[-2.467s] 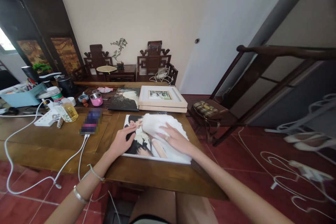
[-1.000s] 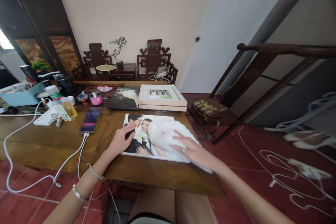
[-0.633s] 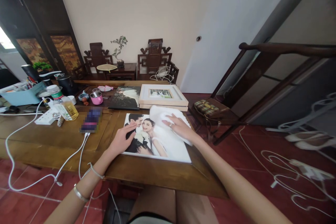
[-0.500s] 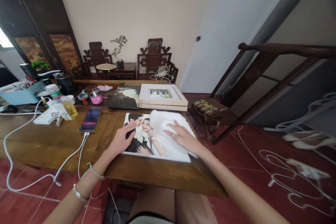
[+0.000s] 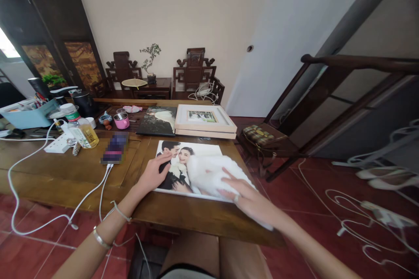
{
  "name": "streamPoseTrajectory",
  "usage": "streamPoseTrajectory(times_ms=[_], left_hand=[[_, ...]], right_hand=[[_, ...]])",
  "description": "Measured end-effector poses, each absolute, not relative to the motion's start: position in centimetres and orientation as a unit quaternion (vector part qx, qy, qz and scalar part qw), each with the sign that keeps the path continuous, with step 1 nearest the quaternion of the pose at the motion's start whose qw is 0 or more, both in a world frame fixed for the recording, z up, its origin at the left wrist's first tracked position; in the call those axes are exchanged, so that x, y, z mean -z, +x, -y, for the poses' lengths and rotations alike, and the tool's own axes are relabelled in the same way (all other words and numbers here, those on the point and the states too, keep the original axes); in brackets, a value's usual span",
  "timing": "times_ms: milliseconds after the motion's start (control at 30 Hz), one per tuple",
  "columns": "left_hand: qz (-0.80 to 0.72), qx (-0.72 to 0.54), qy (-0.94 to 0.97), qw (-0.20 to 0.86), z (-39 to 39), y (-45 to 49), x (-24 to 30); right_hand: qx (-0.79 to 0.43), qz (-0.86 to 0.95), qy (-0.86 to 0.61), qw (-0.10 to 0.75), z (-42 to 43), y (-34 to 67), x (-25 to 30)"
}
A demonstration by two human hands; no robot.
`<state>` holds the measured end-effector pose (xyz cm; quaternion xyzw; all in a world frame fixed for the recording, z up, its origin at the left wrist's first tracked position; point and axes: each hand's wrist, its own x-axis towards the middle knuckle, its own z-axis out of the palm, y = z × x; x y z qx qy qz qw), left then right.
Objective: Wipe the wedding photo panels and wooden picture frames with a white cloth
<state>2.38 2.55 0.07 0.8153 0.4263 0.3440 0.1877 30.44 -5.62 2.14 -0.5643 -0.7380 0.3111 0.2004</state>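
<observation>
A wedding photo panel (image 5: 179,173) lies flat near the table's front edge, showing a couple. My left hand (image 5: 156,173) rests on its left side, fingers stretched out and holding nothing. Bunched over the panel's right part is a fluffy white cloth (image 5: 209,170). My right hand (image 5: 244,194) lies on this cloth with its fingers spread, somewhat blurred, pressing it against the panel. The cloth's near corner reaches past the panel toward the table's right edge.
Behind the panel are a dark photo panel (image 5: 157,122) and stacked wooden picture frames (image 5: 206,124). To the left are a phone (image 5: 114,148) with white cables, a bottle (image 5: 83,133), a pink cup (image 5: 121,121) and a power strip (image 5: 59,144). A chair (image 5: 281,133) holds a bag (image 5: 258,135).
My right hand has slid toward me and to the right, dragging the white cloth along over the panel. The panel's top right part is now uncovered. My left hand stays put.
</observation>
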Motion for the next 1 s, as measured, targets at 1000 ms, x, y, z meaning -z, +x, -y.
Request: streamPoseTrajectory(times_ms=[1000], left_hand=[[-0.427, -0.34, 0.817, 0.185, -2.6, 2.4, 0.1]], right_hand=[[-0.313, 0.779, -0.522, 0.148, 5.0, 29.1, -3.5]])
